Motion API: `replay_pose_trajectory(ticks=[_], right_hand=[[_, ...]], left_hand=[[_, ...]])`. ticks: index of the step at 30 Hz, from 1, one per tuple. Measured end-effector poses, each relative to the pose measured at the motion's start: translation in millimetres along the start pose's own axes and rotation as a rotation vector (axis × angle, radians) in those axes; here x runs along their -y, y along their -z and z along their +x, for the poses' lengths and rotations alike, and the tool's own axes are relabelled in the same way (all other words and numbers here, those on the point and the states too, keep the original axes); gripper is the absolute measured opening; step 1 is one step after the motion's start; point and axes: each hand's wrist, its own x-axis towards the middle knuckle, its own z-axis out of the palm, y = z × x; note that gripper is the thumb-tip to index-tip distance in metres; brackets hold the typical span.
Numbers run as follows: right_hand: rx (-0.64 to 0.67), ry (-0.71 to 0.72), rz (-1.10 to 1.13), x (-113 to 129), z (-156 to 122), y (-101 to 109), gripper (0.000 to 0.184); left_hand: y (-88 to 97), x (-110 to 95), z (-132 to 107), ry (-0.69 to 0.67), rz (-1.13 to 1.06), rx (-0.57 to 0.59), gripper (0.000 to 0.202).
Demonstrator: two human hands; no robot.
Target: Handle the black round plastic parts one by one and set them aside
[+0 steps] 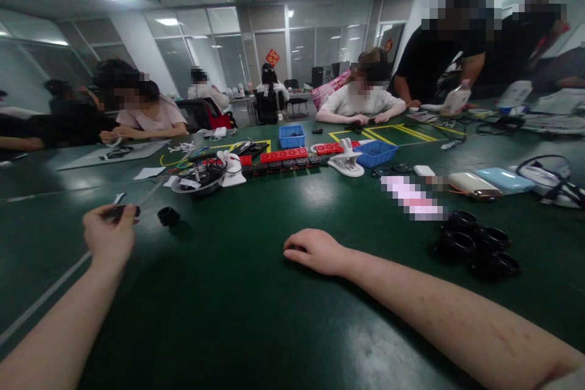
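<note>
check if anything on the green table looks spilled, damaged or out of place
Mildly odd: one black ring sits alone near the left hand, apart from the cluster of similar black rings at right. No spill or damage stands out.

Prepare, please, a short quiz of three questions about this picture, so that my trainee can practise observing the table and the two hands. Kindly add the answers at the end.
1. True or false: the left hand holds a small dark object.
2. Which of these is closest to the left hand?
a) a blue bin
b) the lone black round part
c) a red strip
3. Fill the gap: from the wearer's view, the cluster of black round parts lies to the ____ of the right hand.

Key:
1. True
2. b
3. right
</note>
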Motion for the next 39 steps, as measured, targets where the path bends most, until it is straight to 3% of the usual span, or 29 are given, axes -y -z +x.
replay_pose_trajectory(ticks=[3,9,13,18,25,39], right_hand=[[-0.003,-0.006,0.001,0,0,0,0.032],[-0.001,-0.012,0.009,0,0,-2,0.031],[0.002,-0.022,0.003,1,1,-3,0.031],[0.002,-0.023,0.008,1,2,-1,0.03],[0.0,-0.022,0.006,0,3,-3,0.03],[-0.007,-0.016,-0.013,1,0,-1,0.028]], left_hand=[[-4.3,1,0,0.024,-0.059,-0.037,0.059],[-11.0,-17,-10,-0.154,-0.124,-0.022,0.06],[-14.4,-21,-12,-0.216,-0.125,0.0,0.054],[-16.8,-12,-10,-0.178,-0.094,0.024,0.044],[-24.8,-3,-7,-0.17,-0.082,0.127,0.041],[-22.8,-13,-5,-0.291,0.185,0.465,0.044]])
